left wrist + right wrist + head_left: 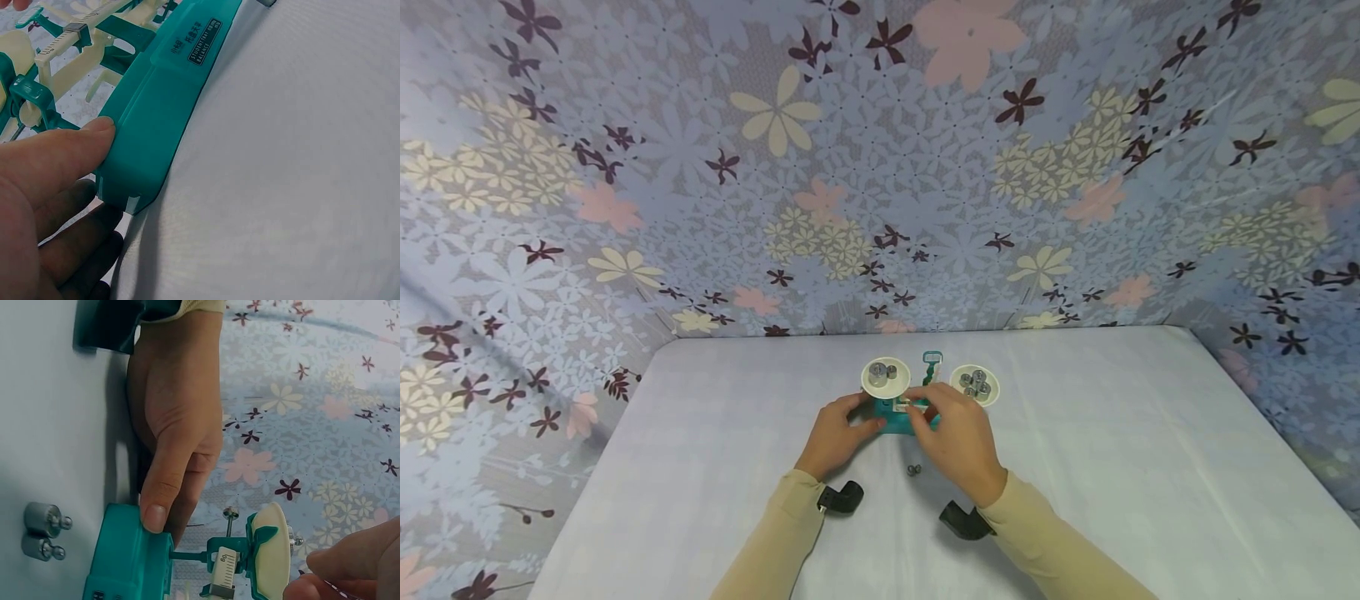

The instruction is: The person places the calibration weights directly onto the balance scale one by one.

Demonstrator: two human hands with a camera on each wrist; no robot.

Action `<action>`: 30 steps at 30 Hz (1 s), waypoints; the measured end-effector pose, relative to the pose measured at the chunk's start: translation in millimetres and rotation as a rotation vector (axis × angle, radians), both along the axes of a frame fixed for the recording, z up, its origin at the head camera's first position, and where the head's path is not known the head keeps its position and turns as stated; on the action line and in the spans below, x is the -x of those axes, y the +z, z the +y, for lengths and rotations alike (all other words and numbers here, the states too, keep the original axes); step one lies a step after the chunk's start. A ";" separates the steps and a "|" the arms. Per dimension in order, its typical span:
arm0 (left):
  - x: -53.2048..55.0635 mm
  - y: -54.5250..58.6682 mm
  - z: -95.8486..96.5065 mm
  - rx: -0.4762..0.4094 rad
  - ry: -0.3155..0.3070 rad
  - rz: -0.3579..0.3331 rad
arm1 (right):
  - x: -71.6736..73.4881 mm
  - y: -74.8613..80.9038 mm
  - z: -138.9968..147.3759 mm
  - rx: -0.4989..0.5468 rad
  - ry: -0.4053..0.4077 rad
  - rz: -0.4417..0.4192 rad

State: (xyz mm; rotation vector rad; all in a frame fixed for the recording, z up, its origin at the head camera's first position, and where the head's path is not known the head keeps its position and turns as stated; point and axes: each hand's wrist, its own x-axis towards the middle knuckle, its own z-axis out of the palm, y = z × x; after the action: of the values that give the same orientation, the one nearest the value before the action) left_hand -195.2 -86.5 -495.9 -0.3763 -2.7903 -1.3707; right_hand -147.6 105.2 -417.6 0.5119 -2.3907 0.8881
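A teal balance (156, 112) with a white scale beam stands on the table. My left hand (838, 433) grips the left end of its base, thumb on top. On the left pan (886, 392) sit one large metal weight (877, 374) and a smaller one (892, 372). Several metal weights (977, 377) lie in the right pan (993, 397). My right hand (958, 433) is in front of the beam, its fingertips close to it. Between its thumb and finger shows a thin metal strip (340, 592); its kind I cannot tell. A metal rider (222, 591) sits on the beam.
Two small metal weights (913, 470) stand on the white tabletop (715, 467) in front of the base, between my forearms. Black camera mounts (842, 498) hang from both wrists. Floral-patterned fabric (880, 167) rises behind the table's back edge.
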 end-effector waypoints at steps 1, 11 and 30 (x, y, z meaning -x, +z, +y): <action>-0.1 0.2 -0.1 0.001 0.000 0.001 | -0.6 -0.4 0.2 0.002 0.002 -0.006; 0.0 0.1 0.3 -0.005 0.003 -0.001 | -8.1 -7.0 3.9 0.011 0.026 -0.051; -0.4 0.7 -0.1 -0.017 0.003 -0.006 | -17.5 -23.8 8.6 0.055 0.074 -0.222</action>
State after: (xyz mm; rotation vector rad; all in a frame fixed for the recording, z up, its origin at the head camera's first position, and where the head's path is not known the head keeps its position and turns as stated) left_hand -194.8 -86.6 -495.2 -0.3690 -2.7810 -1.3955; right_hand -130.2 113.8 -441.3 0.5068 -2.5514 1.0905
